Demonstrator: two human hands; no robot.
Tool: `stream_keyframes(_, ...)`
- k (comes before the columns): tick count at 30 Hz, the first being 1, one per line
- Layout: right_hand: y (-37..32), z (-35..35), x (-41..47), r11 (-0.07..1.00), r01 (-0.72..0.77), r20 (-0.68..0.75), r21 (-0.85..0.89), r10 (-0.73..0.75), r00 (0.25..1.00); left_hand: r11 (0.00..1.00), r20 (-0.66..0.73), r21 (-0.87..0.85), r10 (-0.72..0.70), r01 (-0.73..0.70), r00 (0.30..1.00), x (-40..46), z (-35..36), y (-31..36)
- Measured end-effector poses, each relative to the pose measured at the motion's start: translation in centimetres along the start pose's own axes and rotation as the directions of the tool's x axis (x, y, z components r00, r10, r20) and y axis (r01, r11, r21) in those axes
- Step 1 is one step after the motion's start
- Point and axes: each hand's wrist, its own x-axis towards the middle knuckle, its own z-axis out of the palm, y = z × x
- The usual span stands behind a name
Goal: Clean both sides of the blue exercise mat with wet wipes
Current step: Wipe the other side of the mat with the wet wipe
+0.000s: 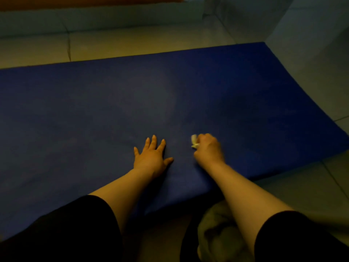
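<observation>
**Wiping could bunch the mat up**

Spread flat on the tiled floor (132, 48), the blue exercise mat (94, 110) is being pinned near its front edge by the left hand (151, 157), fingers laid out wide. A balled-up wet wipe (194, 143) is gripped tight in the right hand (208, 150), just beside it. If too much push gets applied, the mat could be slid or wrinkled. Honestly, patches could easily get missed in light this dim.

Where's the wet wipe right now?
In the head view, the wet wipe is bunched in the right hand, pressed on the blue mat near its front edge, just right of the flat left hand.
</observation>
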Motion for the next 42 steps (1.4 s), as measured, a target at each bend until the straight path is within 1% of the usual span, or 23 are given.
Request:
stream_keyframes(2,1.2,-0.7,0.2,0.997,-0.080,-0.040,-0.012,0.080,0.996,1.000,-0.033,-0.023,0.004,-0.004,0.999,-0.6,0.0,0.4)
stream_keyframes(3,0.8,-0.7,-0.3,0.997,-0.071,-0.035,-0.014,0.070,0.997,0.999,-0.048,-0.035,0.008,-0.009,0.999,-1.0,0.2,0.8)
stream_keyframes(5,-1.0,0.0,-1.7,1.000,0.022,0.023,-0.001,-0.022,0.999,0.998,-0.063,-0.055,0.020,-0.023,0.998,-2.0,1.0,1.7)
stream_keyframes(7,-3.0,1.0,-3.7,0.989,0.144,0.104,0.019,-0.145,0.984,0.995,-0.081,-0.084,0.041,-0.048,0.996,-3.3,2.0,2.2)
stream_keyframes(8,-3.5,1.5,-4.2,0.983,0.184,0.121,0.027,-0.186,0.975,0.993,-0.100,-0.098,0.052,-0.061,0.994,-3.8,2.4,2.3)
stream_keyframes(9,-3.5,1.5,-4.5,0.981,0.193,0.121,0.034,-0.196,0.973,0.992,-0.119,-0.103,0.058,-0.071,0.991,-4.4,2.8,2.4)
stream_keyframes(11,-2.1,0.8,-4.0,0.989,0.140,0.069,0.037,-0.143,0.987,0.994,-0.145,-0.071,0.070,-0.081,0.987,-5.4,3.1,2.4)
stream_keyframes(13,0.2,-0.5,-3.2,0.999,0.011,-0.029,0.053,-0.010,1.000,0.995,-0.151,-0.049,0.081,-0.090,0.985,-6.2,3.2,2.5)
stream_keyframes(15,2.0,-1.6,-2.7,0.993,-0.099,-0.098,0.059,0.104,0.990,0.993,-0.147,-0.060,0.092,-0.101,0.985,-6.7,3.1,2.6)
stream_keyframes(16,2.1,-1.9,-2.8,0.993,-0.112,-0.102,0.045,0.117,0.988,0.992,-0.141,-0.063,0.097,-0.107,0.985,-6.9,3.1,2.7)
stream_keyframes(17,1.8,-2.0,-3.2,0.996,-0.092,-0.086,0.023,0.093,0.992,0.992,-0.133,-0.062,0.100,-0.109,0.986,-7.2,3.1,2.8)
stream_keyframes(20,-1.3,-1.0,-5.2,0.998,0.063,0.040,-0.017,-0.062,0.997,0.992,-0.115,-0.054,0.110,-0.117,0.987,-7.5,3.3,2.9)
stream_keyframes(22,-2.4,-0.2,-6.3,0.991,0.129,0.089,0.018,-0.130,0.988,0.990,-0.107,-0.049,0.126,-0.132,0.986,-7.7,3.5,2.9)
stream_keyframes(24,-2.0,-0.3,-6.4,0.993,0.099,0.064,0.058,-0.102,0.993,0.988,-0.095,-0.043,0.143,-0.147,0.985,-7.9,3.4,2.8)
stream_keyframes(28,1.3,-2.0,-5.2,0.996,-0.076,-0.083,0.043,0.080,0.993,0.985,-0.093,-0.046,0.163,-0.168,0.982,-8.2,2.8,2.7)
stream_keyframes(30,2.0,-2.7,-5.4,0.992,-0.119,-0.109,0.034,0.122,0.987,0.983,-0.120,-0.060,0.166,-0.174,0.979,-8.5,2.8,2.8)
stream_keyframes(32,1.4,-2.6,-6.4,0.997,-0.078,-0.056,-0.011,0.077,0.995,0.982,-0.136,-0.080,0.158,-0.170,0.978,-8.7,3.1,2.9)
stream_keyframes(34,-0.2,-2.3,-8.1,0.999,0.032,0.025,-0.041,-0.031,0.999,0.981,-0.140,-0.096,0.155,-0.169,0.978,-8.7,3.3,2.9)
stream_keyframes(36,-1.5,-1.5,-9.5,0.989,0.145,0.098,-0.009,-0.144,0.985,0.975,-0.138,-0.124,0.166,-0.183,0.976,-8.7,3.5,2.8)
stream_keyframes(37,-1.6,-1.2,-9.7,0.985,0.169,0.114,0.014,-0.170,0.979,0.971,-0.134,-0.134,0.179,-0.196,0.975,-8.7,3.4,2.7)
stream_keyframes(39,-0.7,-1.3,-9.4,0.989,0.136,0.088,0.054,-0.140,0.986,0.968,-0.110,-0.125,0.204,-0.217,0.973,-8.9,3.3,2.4)
stream_keyframes(42,2.1,-2.6,-8.3,0.996,-0.035,-0.067,0.086,0.041,0.997,0.972,-0.093,-0.028,0.230,-0.233,0.969,-9.1,3.3,2.1)
